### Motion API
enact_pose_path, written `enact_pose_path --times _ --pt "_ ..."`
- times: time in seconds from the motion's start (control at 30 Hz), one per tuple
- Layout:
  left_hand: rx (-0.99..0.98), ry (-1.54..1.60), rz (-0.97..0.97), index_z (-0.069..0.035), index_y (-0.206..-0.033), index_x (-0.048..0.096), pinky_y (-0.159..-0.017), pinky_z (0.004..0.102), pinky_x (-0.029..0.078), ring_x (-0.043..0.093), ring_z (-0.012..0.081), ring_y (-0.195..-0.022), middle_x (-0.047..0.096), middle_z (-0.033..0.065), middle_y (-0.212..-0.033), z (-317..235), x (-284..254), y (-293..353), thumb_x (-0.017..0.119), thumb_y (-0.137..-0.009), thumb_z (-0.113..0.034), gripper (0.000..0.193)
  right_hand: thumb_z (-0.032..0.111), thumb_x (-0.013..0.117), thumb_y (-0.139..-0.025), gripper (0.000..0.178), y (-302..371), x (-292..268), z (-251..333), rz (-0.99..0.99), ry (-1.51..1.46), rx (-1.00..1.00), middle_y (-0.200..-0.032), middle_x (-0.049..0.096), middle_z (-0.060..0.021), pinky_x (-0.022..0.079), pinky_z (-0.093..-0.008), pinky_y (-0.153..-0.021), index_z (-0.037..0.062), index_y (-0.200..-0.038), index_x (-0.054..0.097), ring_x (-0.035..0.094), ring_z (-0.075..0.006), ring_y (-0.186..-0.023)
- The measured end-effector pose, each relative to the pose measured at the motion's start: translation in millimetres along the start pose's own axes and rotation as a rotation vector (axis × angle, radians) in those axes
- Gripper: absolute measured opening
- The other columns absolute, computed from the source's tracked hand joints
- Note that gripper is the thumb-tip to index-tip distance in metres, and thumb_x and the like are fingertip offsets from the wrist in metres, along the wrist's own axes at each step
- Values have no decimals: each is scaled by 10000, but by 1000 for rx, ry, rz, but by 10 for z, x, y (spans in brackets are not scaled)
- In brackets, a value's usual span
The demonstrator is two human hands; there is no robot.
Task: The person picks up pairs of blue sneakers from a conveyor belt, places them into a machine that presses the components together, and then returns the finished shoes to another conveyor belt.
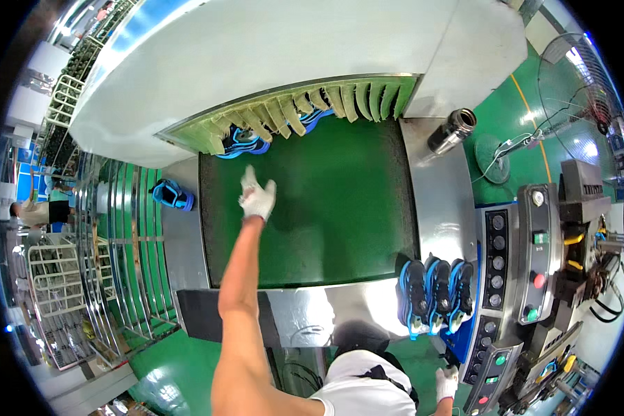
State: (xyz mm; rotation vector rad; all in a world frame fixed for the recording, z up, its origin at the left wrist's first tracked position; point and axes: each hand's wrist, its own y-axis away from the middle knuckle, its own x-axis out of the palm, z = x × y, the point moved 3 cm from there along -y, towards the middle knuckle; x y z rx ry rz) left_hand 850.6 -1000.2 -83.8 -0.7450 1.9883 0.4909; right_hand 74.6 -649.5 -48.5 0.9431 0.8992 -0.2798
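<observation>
My left hand [258, 197], in a white glove, reaches over the green conveyor belt [326, 208] with its fingers apart and nothing in them. Just beyond it, a blue and black sports shoe [245, 147] lies on the belt, partly under the strip curtain [284, 116] of a machine. Another blue shoe [317, 121] is mostly hidden by the strips farther right. Down by my right side, my gloved right hand [446, 385] hangs near the control panels, its fingers loosely extended and holding nothing visible.
Several black and blue shoes [435, 291] stand side by side on the right front ledge. A single shoe [173, 195] sits on the left ledge. A dark metal flask [453, 132] stands at the back right. Metal racks [125, 243] are left, button panels [534, 256] and a fan [579, 97] right.
</observation>
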Motion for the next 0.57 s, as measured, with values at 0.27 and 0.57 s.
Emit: enact_pose_path --times 0.27,0.57 --pt "122 -458 153 -49 -1383 550 -1004 484 474 594 424 -1195 622 262 -1297 861 -44 -2072 483 -1002 -466 569 430 658 -870 635 203 -737 778 66 569 42 -1267 623 -256 523 -422 -953 -37 -1295 586 641 -381 -1108" --pt "815 -415 -387 -96 -1276 580 -935 478 529 640 425 -1031 621 217 -1195 331 -155 -714 559 -993 -180 296 497 664 -885 747 7 -562 1791 110 297 -240 -1527 445 -227 416 -400 -1126 130 -1501 454 489 -338 -1384"
